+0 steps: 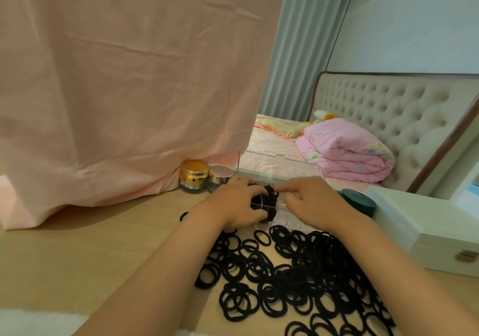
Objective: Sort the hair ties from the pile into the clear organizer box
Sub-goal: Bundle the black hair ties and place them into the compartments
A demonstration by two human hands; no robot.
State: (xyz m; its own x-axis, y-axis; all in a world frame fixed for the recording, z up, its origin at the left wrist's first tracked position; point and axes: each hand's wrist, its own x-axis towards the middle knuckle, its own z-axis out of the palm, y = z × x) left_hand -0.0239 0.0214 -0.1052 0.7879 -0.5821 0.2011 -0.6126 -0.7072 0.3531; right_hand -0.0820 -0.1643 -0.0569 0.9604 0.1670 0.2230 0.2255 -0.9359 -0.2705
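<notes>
Black hair ties in a big loose pile sit closest, spread over the wooden counter between both forearms. Just past the pile is the clear organizer box with its lid standing open at the back. A bundle of ties is already packed upright in the box's left compartments.

The left grip is curled round that bundle, fingers on the far side and thumb on the near side. The right grip pinches the bundle's right edge with thumb and index finger.

Behind the left one are 2 jars, a gold-lidded jar and a silver-lidded jar; any writing on them is too small to read. A dark green tin and a white case with a gold clasp are on the right, and a pink cloth hangs at the back.
</notes>
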